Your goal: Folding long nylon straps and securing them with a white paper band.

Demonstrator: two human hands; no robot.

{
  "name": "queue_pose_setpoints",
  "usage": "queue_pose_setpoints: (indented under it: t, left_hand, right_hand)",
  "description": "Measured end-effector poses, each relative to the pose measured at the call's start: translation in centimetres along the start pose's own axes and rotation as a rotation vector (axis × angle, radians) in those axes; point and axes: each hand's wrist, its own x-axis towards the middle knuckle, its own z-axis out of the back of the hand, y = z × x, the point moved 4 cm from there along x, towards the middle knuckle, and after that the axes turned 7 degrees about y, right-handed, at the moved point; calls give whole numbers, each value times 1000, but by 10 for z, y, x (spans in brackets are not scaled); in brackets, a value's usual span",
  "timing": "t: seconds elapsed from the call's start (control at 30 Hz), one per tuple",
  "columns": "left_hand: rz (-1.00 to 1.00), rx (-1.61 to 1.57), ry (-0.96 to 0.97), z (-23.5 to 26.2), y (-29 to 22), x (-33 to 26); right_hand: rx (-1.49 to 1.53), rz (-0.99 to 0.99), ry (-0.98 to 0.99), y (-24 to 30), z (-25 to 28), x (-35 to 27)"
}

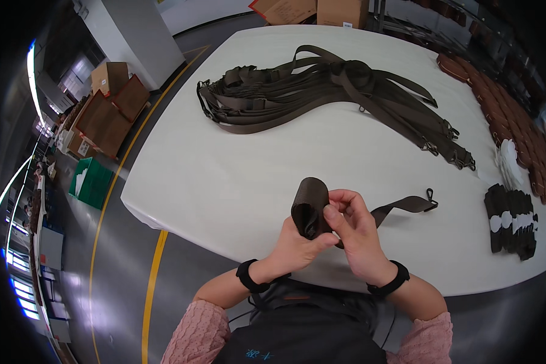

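A dark brown webbing strap (310,194) is coiled into a loose roll in front of me, just above the table's near edge. My left hand (298,246) is wrapped about the roll's lower left side, its thumb across the front. With thumb and fingers my right hand (359,233) grips the roll's right side. From behind the right hand the strap's free end (406,205) trails over the table to a dark metal hook (431,197). Part of the roll's underside is hidden by my hands.
A heap of similar straps (285,97) with hooks lies across the far half of the white table (182,164). Bundled dark straps with white bands (511,221) and brown braided pieces (497,115) line the right edge. Cardboard boxes (112,115) and a green crate (92,182) stand left on the floor.
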Motion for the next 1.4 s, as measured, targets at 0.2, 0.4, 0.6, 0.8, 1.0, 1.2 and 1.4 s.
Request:
queue_pose_setpoints:
  t: [0.2,0.4,0.6,0.8,1.0,1.2,1.4]
  left_hand:
    - [60,-25,-24,11,4,-4]
    - [-20,-358,-490,35,-15,20]
    - [97,-901,-465,35,-20,10]
    - [47,-1000,-433,40,-29,3]
    - [-81,-785,-472,41,-45,1]
    - [91,-294,-588,40,-26,8]
    - [116,-192,-675,58,-17,2]
  right_hand:
    - [76,-57,91,-33,-7,3]
    - [-444,-242,263,-48,5,8]
    - [-146,-267,492,-50,-4,4]
    - [-899,-209,499,-10,-8,-4]
    - [-856,39,395,-2,7,-7]
    - [-984,-270,166,-24,48,-21]
    - [-948,-464,115,-2,74,-39]
